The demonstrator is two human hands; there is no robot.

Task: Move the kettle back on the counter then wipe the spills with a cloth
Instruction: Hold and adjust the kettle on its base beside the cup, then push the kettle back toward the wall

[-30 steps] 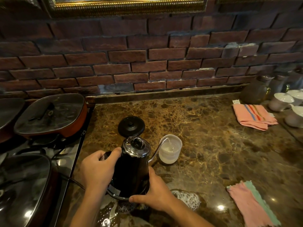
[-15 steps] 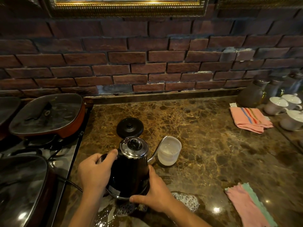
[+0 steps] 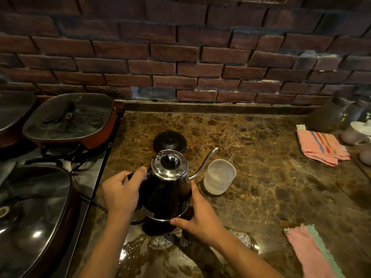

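We are gripping the kettle: left hand hiding its handle, right hand seemingly cupping its base.

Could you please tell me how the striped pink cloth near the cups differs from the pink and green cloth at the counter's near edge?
The striped pink cloth carries blue, red and yellow stripes; the pink and green cloth is plain pink layered with mint green. The striped one is folded into a neat square far right near the wall; the other lies longer and looser at the front, closer to the foamy spill. Both rest flat on the brown marble counter, untouched by either hand.
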